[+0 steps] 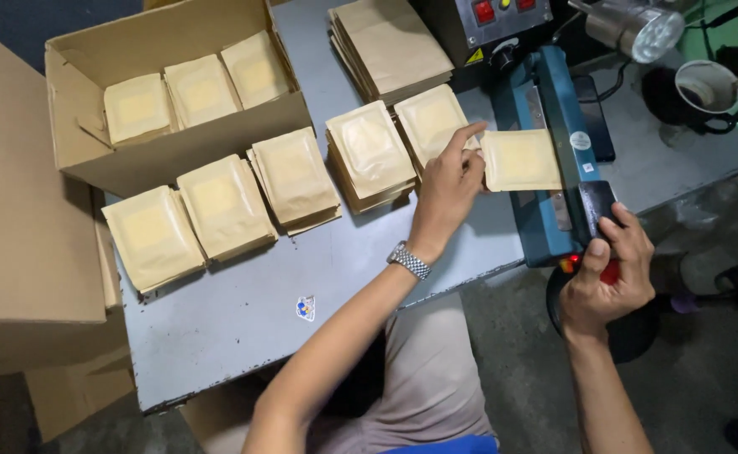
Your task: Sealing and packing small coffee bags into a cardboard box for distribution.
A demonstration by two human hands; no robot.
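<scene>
My left hand (451, 181), with a metal watch on the wrist, pinches the left edge of a tan paper pouch (522, 160). The pouch's right edge lies under the arm of a teal heat sealer (554, 126). My right hand (608, 269) grips the sealer's black handle at its near end and holds it down. Two stacks of like pouches (370, 151) sit just left of my left hand.
Several more pouch stacks (222, 206) lie on the grey table (234, 328). An open cardboard box (175, 92) holds three pouches. A pile of flat pouches (390, 42) lies at the back. A large carton (15, 210) stands left; a lamp (638, 25) and cup (705, 84) stand right.
</scene>
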